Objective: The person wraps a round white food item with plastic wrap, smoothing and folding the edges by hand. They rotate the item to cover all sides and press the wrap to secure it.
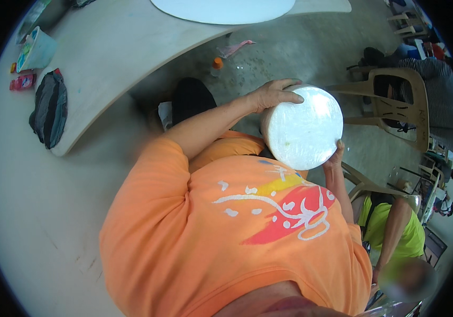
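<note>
A thick, round white block (304, 129) with a glossy flat face is held up in front of my orange shirt, above my lap. Its face looks shiny, as if covered in clear film, and its side shows a little at the left. My left hand (278, 96) grips its upper left rim, the thumb lying on the face and the fingers over the edge. At the lower right rim, my right hand (335, 154) presses against the block; most of its fingers are hidden behind it.
A curved pale table (104, 50) bears a white oval board (226, 9), a dark folded cloth (51, 110) and a bucket (38, 48). An orange-capped bottle (216, 66) is on the floor. A beige plastic chair (422, 108) stands right, a person in yellow-green (406, 232) lower right.
</note>
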The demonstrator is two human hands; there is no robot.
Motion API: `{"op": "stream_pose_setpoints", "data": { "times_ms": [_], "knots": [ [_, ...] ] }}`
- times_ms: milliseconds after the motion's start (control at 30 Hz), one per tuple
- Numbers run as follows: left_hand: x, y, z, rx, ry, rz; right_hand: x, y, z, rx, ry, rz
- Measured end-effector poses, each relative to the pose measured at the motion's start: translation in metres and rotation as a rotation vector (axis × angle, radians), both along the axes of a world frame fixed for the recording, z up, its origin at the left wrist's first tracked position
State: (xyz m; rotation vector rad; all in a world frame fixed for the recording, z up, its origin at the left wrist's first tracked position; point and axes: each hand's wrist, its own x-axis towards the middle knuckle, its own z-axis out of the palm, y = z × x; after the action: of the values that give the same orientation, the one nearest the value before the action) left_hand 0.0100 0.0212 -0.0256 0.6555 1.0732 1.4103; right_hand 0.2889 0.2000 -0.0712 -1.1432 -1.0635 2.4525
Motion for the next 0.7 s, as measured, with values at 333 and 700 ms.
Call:
{"op": "stream_pose_setpoints", "data": {
  "times_ms": [333, 700],
  "knots": [
    [-0.003, 0.025, 0.004, 0.057, 0.078, -0.270, -0.001, 0.002, 0.024, -0.075, 0.012, 0.029],
    [-0.008, 0.027, -0.001, 0.088, 0.087, -0.316, -0.012, -0.016, 0.014, -0.148, -0.021, 0.143]
  ]
}}
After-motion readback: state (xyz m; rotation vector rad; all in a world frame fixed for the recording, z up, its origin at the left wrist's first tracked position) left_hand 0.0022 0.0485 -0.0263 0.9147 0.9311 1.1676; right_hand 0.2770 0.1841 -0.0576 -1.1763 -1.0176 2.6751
